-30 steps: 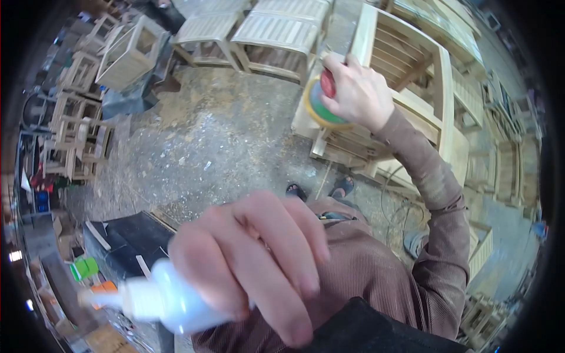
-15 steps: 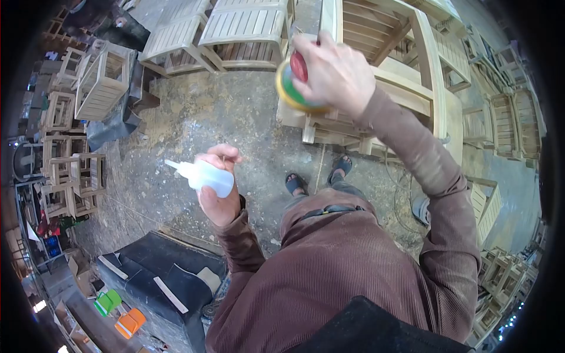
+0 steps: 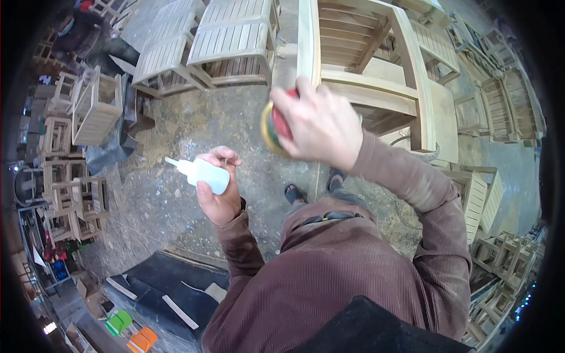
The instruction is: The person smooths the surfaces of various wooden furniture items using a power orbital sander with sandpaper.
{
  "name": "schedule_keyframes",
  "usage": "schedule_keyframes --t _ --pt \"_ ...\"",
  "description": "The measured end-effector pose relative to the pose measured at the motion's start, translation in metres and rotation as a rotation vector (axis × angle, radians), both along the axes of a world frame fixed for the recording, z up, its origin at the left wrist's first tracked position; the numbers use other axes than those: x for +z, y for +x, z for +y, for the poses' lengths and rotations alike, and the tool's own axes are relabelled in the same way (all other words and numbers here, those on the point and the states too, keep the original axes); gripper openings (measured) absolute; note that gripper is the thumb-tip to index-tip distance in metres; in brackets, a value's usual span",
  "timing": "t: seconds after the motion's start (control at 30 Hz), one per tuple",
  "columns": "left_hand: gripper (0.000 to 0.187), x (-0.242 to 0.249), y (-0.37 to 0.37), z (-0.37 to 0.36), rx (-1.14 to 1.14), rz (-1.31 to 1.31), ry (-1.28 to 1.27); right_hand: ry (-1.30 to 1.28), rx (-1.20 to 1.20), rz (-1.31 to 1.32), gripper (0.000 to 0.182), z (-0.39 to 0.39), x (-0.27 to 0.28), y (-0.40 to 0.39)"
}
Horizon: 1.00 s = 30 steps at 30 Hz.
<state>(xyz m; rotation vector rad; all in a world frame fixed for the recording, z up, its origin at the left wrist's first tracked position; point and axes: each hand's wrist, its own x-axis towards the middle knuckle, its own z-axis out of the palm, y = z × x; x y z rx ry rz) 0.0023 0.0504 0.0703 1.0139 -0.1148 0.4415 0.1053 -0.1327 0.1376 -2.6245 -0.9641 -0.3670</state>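
My left hand (image 3: 221,200) is wrapped round a translucent white squeeze bottle (image 3: 210,176). The bottle lies tilted, its narrow nozzle pointing left. My right hand (image 3: 322,122) grips a round tool with a red top and a yellow-and-green disc (image 3: 272,130); its exact kind I cannot make out. That disc is tipped on edge, facing left, and blurred. Just beyond the right hand stands a pale wooden furniture frame (image 3: 376,95) with slats inside. Whether the tool touches the frame is hidden by the hand.
Slatted wooden chairs (image 3: 231,36) stand at the back. Stacked wooden frames line the left side and right side. A dark-covered bench (image 3: 154,294) with light strips is at lower left, near green (image 3: 119,322) and orange (image 3: 142,339) objects. Another person (image 3: 79,38) bends at upper left.
My right hand and the round tool have moved down and slightly left, with the disc turned more on edge. The left hand holds the bottle nearly still. The view has shifted slightly.
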Motion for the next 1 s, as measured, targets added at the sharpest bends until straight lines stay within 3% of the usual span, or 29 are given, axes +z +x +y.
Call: schedule_keyframes --t 0.13,0.27,0.37,0.5,0.67,0.83,1.0 --pt "0.043 0.004 0.019 -0.012 -0.032 0.02 0.046 -0.016 0.005 0.043 0.037 -0.007 0.004 0.028" --pt "0.039 0.001 0.046 -0.048 -0.132 0.067 -0.044 -0.012 0.003 0.035 0.033 -0.01 0.0 0.116" --pt "0.037 -0.005 0.072 -0.087 -0.141 0.106 0.035 -0.02 -0.058 0.031 0.031 -0.004 -0.003 0.196" --pt "0.034 -0.016 0.1 -0.118 0.017 0.142 0.201 -0.047 -0.149 0.062 0.032 -0.002 0.003 0.296" --pt "0.033 -0.022 0.119 -0.137 0.375 0.266 0.341 -0.094 -0.243 0.103 0.033 -0.006 0.0 0.399" --pt "0.03 -0.032 0.132 -0.153 0.677 0.25 0.28 -0.105 -0.207 0.171 0.037 -0.021 -0.001 0.458" --pt "0.029 -0.03 0.137 -0.157 0.745 0.275 0.302 -0.147 -0.382 0.302 0.043 -0.027 0.007 0.466"
